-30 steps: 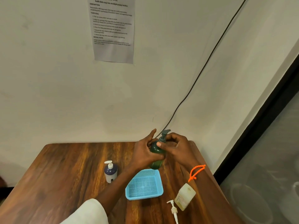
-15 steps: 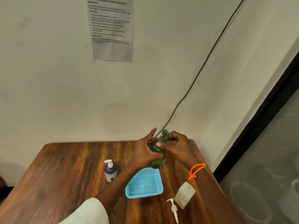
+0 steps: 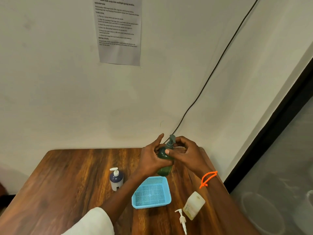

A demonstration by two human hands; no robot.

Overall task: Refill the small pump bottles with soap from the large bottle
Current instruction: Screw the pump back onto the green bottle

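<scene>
A dark green pump bottle (image 3: 164, 169) is held upright above the far side of the wooden table (image 3: 67, 184). My left hand (image 3: 152, 158) wraps its body. My right hand (image 3: 184, 153) pinches the collar just under the grey pump head (image 3: 171, 139). A small dark blue pump bottle with a white pump (image 3: 116, 179) stands on the table to the left. A pale yellowish bottle without its pump (image 3: 193, 206) stands at the front right, and a loose white pump (image 3: 182, 219) lies beside it.
A light blue mesh basket (image 3: 166, 199) sits on the table below my hands. A paper sheet (image 3: 118, 31) is stuck on the wall and a black cable (image 3: 220, 58) runs down it. Glass with a dark frame (image 3: 277, 119) stands on the right.
My right fingers have shifted around the pump collar and the pump head has turned from pointing right to pointing more upward. The bottle stays in place.
</scene>
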